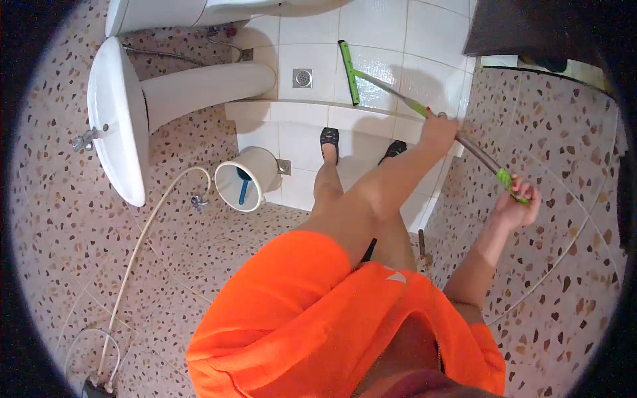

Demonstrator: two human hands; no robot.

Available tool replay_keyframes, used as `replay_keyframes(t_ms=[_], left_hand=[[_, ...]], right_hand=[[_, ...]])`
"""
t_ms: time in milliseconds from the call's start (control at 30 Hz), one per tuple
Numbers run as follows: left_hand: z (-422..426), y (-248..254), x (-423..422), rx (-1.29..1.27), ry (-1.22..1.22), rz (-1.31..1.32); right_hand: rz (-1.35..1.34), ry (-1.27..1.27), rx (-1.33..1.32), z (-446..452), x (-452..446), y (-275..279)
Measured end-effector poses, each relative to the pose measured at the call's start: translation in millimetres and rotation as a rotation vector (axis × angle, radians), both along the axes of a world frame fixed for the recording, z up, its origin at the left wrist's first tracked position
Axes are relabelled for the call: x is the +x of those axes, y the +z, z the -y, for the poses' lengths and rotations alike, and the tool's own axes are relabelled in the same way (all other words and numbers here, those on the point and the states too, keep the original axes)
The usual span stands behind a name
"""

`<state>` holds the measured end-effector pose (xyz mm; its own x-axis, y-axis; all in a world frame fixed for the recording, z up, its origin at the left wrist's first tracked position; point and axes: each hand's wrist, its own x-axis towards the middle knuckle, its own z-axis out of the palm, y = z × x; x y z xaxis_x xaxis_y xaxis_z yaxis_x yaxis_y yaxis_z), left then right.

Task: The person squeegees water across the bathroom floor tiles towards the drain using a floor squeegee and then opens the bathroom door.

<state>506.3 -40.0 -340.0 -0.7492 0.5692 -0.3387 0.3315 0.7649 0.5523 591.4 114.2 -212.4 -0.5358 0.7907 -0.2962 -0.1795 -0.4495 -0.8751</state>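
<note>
A green floor squeegee (383, 85) with a metal pole slants across the tiles, its long blade resting on the wet-looking floor. My left hand (438, 131) wraps around the middle of the pole, just behind the lower green sleeve. Closed on the green grip at the pole's upper end is my right hand (520, 207). Water shines on the white floor tiles (371, 60) beside the blade. My feet, in black shoes (330, 136), stand on the tiles below a low raised edge (298, 111).
A white washbasin (118, 126) on a pedestal (206, 93) stands left. Below it, a white bucket (265, 174) holds a blue dipper (243, 189). A square floor drain (302, 78) lies left of the blade. A pale hose (142, 242) runs along the speckled wall. A dark door (537, 30) is upper right.
</note>
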Motion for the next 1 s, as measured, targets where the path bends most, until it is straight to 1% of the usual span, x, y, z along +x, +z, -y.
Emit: replay_keyframes(t_ms=[33, 100, 167, 233, 267, 333, 433, 500, 567, 667, 733, 800, 867, 933, 967, 1000], left_hand=[[5.2, -3.5, -1.6, -0.070, 0.051, 0.014], [12.7, -10.9, -3.3, -0.068, 0.032, -0.007], [14.3, -13.8, -4.6, -0.052, 0.008, -0.027], [13.9, -15.6, -6.2, -0.066, 0.090, 0.013], [13.6, -17.0, -8.2, -0.066, 0.088, 0.013], [16.5, -23.4, -13.1, -0.091, 0.083, -0.073], [24.4, -28.2, -18.9, -0.119, 0.118, -0.067], [30.5, -33.4, -24.0, -0.137, 0.115, -0.044], [36.2, -41.2, -29.0, -0.159, 0.114, -0.027], [44.1, -45.2, -33.0, -0.182, 0.075, -0.076], [47.3, -44.6, -36.8, -0.196, 0.208, 0.070], [50.3, -40.6, -40.3, -0.211, 0.218, 0.066], [56.3, -34.7, -45.3, -0.230, 0.227, 0.063], [62.0, -36.1, -51.8, -0.251, 0.096, 0.076], [64.5, -36.7, -53.3, -0.252, 0.094, 0.076], [67.2, -37.3, -54.0, -0.258, 0.153, 0.098]], right_hand=[[-0.003, 0.034, 0.022, 7.0, -1.3, -4.8], [-0.051, 0.075, 0.013, 13.4, -2.7, -12.7], [-0.042, 0.064, 0.002, 14.0, -4.4, -17.3], [-0.036, 0.051, 0.000, 12.4, -9.0, -20.7], [-0.052, 0.068, -0.026, 11.6, -12.1, -23.3], [-0.069, 0.086, -0.053, 18.0, -23.6, -21.1], [-0.051, 0.033, -0.105, 24.5, -36.0, -25.1], [-0.125, 0.090, -0.104, 27.3, -40.6, -34.5], [-0.125, 0.082, -0.106, 30.6, -44.7, -36.4], [-0.126, 0.105, -0.119, 38.9, -50.1, -37.8], [-0.137, 0.134, -0.127, 45.4, -55.9, -35.3], [-0.078, 0.086, -0.143, 52.9, -61.8, -33.9], [-0.094, 0.114, -0.142, 53.9, -63.4, -35.8], [-0.103, 0.138, -0.143, 59.2, -67.3, -32.9], [-0.113, 0.151, -0.148, 63.4, -70.3, -33.0], [-0.123, 0.164, -0.153, 67.3, -73.4, -31.5]])
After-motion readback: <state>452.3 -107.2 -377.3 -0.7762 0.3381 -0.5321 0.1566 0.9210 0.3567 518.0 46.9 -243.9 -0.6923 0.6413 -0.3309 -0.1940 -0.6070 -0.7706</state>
